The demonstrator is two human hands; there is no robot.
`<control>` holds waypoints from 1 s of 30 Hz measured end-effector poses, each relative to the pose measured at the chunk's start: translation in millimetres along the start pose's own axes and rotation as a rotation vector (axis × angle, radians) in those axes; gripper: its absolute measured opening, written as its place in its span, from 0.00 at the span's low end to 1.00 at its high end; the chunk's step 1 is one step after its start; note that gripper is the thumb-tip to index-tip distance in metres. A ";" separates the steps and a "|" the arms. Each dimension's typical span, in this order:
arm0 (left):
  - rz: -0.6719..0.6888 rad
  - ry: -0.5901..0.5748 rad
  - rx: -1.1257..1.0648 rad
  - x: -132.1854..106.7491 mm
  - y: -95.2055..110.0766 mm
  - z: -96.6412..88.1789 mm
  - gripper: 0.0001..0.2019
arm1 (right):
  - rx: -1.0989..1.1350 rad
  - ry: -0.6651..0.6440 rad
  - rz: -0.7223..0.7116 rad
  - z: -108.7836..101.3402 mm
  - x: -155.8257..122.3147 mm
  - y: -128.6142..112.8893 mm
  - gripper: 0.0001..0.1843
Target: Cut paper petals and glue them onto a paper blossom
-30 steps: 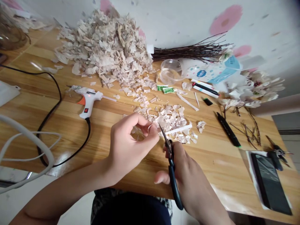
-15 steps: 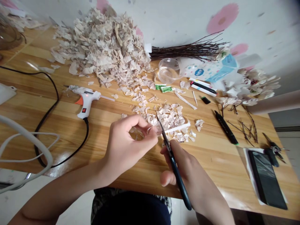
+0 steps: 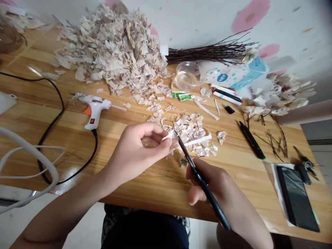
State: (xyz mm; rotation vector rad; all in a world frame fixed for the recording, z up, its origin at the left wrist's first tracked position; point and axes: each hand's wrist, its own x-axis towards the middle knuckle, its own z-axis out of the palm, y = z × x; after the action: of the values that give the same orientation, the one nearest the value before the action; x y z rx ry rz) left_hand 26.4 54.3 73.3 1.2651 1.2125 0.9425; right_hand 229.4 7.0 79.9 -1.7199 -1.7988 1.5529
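Between thumb and fingertips, my left hand (image 3: 141, 154) pinches a thin, pale dried petal (image 3: 169, 135). My right hand (image 3: 215, 183) grips dark-handled scissors (image 3: 201, 178), whose blades point up and left and meet the petal's right edge. Just behind the blades lies a loose heap of pale petal scraps (image 3: 190, 124) with a white strip (image 3: 198, 140) across it. A small piece with green bristles (image 3: 183, 162) rests on the table beneath the scissors.
A hot glue gun (image 3: 94, 107) with a black cord lies left. Behind are a big petal pile (image 3: 111, 52), dark twigs (image 3: 207, 53), a clear plastic cup (image 3: 187, 76) and a tissue pack (image 3: 233, 74). At right are a black marker (image 3: 251, 140), a phone (image 3: 297, 197) and pliers (image 3: 303, 167).
My right hand and the scissors have shifted right and slightly down, drawing back a little from my left fingers. More of the pinched petal shows, and the green-bristled piece is now uncovered.
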 end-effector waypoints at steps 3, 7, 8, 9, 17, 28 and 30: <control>0.047 -0.010 0.034 1.2 -1.7 -2.3 0.02 | -0.001 0.003 0.021 -0.9 0.0 3.9 0.14; 0.039 -0.010 0.044 2.0 -3.7 -4.2 0.03 | -0.061 0.019 0.035 -1.4 0.6 5.0 0.14; 0.018 -0.015 0.021 2.0 -4.0 -4.2 0.03 | -0.067 0.009 0.030 -1.5 0.7 4.2 0.12; -0.004 -0.021 -0.003 1.9 -4.3 -4.1 0.04 | -0.069 -0.007 0.019 -1.5 0.6 3.2 0.10; -0.020 -0.017 0.009 -1.0 -6.5 -5.2 0.02 | -0.170 0.074 -0.173 7.5 -7.1 -6.0 0.10; -0.062 -0.075 -0.083 -2.6 -7.7 -1.6 0.03 | -0.132 0.129 -0.156 13.3 -5.3 -8.3 0.20; -0.060 -0.072 -0.096 -2.7 -7.9 -0.9 0.03 | -0.113 0.111 -0.153 12.8 -3.9 -8.6 0.21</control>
State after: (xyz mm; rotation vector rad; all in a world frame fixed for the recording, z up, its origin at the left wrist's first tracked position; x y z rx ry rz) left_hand 24.2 50.9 66.0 1.1713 1.1297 0.8934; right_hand 215.9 -0.8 82.9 -1.6370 -1.9449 1.2932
